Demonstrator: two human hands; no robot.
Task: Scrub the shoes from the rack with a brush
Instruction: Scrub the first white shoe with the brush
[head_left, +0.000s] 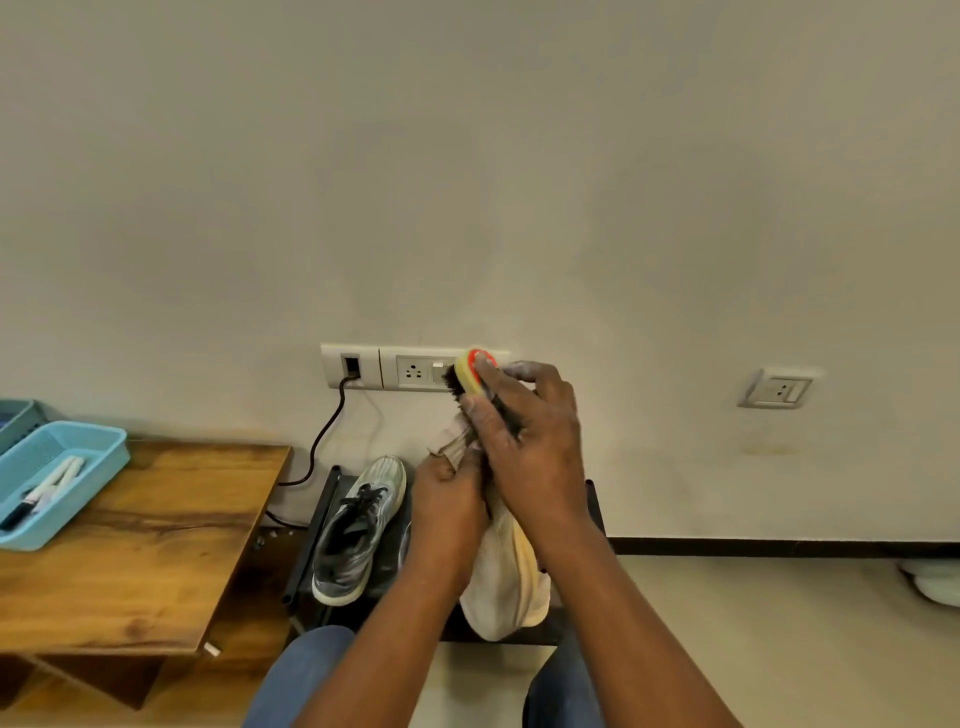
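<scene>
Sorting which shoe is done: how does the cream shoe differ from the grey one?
The cream shoe is held up in the left hand, toe upward; the grey shoe lies on the black rack. The right hand holds the brush at the cream shoe; nothing touches the grey shoe. The grey shoe shows dark laces; none show on the cream shoe.

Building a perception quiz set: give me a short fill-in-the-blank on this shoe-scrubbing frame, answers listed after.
1. The right hand grips a yellow ____ with black bristles.
2. The left hand holds a ____-coloured shoe above the rack.
3. The grey sneaker rests on the ____.
4. The blue tray sits on the wooden ____.

Answers: brush; cream; rack; table
</scene>
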